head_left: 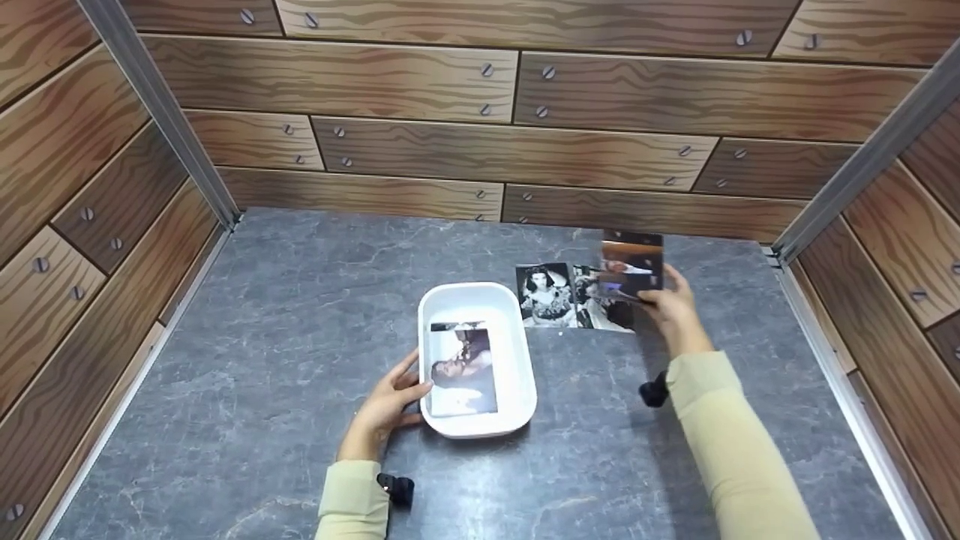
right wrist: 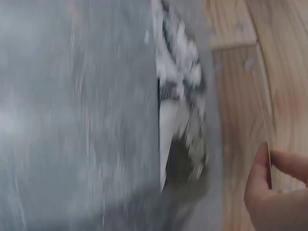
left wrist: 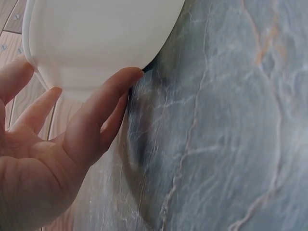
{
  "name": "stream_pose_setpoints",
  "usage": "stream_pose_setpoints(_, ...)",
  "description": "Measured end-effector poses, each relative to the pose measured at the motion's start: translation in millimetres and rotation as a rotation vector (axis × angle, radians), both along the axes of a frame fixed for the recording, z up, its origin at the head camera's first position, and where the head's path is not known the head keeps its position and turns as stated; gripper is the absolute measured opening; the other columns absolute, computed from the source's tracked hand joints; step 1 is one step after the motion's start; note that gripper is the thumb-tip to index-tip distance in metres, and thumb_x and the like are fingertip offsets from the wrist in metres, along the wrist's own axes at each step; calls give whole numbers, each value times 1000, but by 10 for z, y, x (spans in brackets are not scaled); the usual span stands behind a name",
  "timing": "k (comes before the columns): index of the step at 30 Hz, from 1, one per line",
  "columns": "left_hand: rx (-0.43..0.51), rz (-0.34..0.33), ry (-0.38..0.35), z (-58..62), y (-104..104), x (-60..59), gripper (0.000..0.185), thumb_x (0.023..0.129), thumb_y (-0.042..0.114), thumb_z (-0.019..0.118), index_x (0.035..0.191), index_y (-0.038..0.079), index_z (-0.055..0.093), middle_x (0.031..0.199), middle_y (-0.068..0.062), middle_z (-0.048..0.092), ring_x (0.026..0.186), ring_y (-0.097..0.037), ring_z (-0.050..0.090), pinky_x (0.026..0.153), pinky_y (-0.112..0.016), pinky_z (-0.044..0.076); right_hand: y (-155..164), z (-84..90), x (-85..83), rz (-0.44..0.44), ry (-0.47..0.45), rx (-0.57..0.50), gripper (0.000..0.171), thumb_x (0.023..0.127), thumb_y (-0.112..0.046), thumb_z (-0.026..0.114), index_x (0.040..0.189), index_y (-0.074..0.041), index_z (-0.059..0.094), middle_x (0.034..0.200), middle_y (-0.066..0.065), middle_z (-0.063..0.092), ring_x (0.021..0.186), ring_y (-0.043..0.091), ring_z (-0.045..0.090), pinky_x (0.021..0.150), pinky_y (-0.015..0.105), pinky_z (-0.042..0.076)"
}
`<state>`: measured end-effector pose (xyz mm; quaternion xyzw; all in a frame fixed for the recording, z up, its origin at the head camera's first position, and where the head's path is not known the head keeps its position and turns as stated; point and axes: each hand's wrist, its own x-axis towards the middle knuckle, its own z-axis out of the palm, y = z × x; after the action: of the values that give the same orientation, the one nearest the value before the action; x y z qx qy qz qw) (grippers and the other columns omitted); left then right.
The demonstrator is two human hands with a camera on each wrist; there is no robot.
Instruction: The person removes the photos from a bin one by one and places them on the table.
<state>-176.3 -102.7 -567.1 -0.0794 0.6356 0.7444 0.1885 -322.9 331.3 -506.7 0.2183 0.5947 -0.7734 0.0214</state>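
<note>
A white tub [head_left: 529, 405] holds a photo print [head_left: 463, 371] that lies flat on its bottom. My left hand [head_left: 391, 399] touches the tub's left side, its thumb by the rim; in the left wrist view its spread, fairly straight fingers [left wrist: 98, 108] rest against the outer wall. My right hand [head_left: 673, 311] pinches a dark colour photo [head_left: 632, 262] by its lower right edge, seen edge-on between thumb and finger in the right wrist view. That photo is lifted above two black-and-white photos, the left [head_left: 546, 300] fully visible, the right [head_left: 604, 313] partly covered.
The grey marbled tabletop [head_left: 277, 360] runs to a wood-print back wall [head_left: 420, 146]. Similar panels stand left [head_left: 112, 247] and right [head_left: 892, 247], with metal posts in the corners. Black wrist cameras [head_left: 401, 491] are on both sleeves.
</note>
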Motion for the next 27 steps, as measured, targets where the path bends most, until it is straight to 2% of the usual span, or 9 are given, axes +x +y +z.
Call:
stream_pose_setpoints(4,-1,-9,1,11,8,4,70,94,9,60,154,16,25,146,-27,41,110,-25,59,75,-40,59,208,74,70,-5,-75,16,94,81,25,50,156,-20,14,113,4,42,76,6,55,78,21,56)
stream_pose_setpoints(9,7,-19,5,21,3,4,70,94,9,60,154,16,25,147,-28,39,110,-26,60,76,-40,59,423,2,135,15,-139,93,91,84,22,49,157,-19,11,120,7,42,79,7,55,86,22,54)
stream_pose_setpoints(13,6,-15,1,18,-11,9,70,94,9,59,154,16,24,147,-29,38,108,-27,60,76,-41,59,523,-128,176,26,-178,144,91,85,21,49,157,-18,8,143,17,34,85,8,53,89,22,53)
stream_pose_setpoints(16,7,-15,1,16,-13,11,70,94,9,59,154,16,24,148,-29,37,108,-27,60,77,-41,58,597,-240,197,31,-206,161,91,86,21,47,157,-19,6,155,17,22,89,9,51,92,23,52)
stream_pose_setpoints(19,3,-11,2,16,-8,10,70,94,10,59,154,16,25,148,-29,37,109,-27,60,77,-42,58,644,-337,209,38,-207,201,90,85,21,48,156,-16,8,151,19,26,83,6,52,87,21,53)
stream_pose_setpoints(23,0,-12,-2,23,3,10,70,94,10,60,154,17,25,148,-28,37,109,-27,60,77,-41,58,625,-409,199,0,-175,293,85,82,22,50,154,-7,17,139,21,37,70,2,53,70,16,54)
stream_pose_setpoints(24,0,-10,-3,24,4,11,70,94,10,60,154,17,25,148,-28,38,109,-27,60,77,-42,58,615,-427,186,-14,-167,324,83,81,22,51,153,-4,19,140,23,38,75,6,56,66,14,53)
stream_pose_setpoints(27,2,-8,1,22,0,6,69,94,9,59,154,16,24,146,-28,39,110,-26,59,77,-43,58,552,-468,155,-54,-162,498,75,80,19,53,149,3,28,148,27,37,103,24,59,85,23,54)
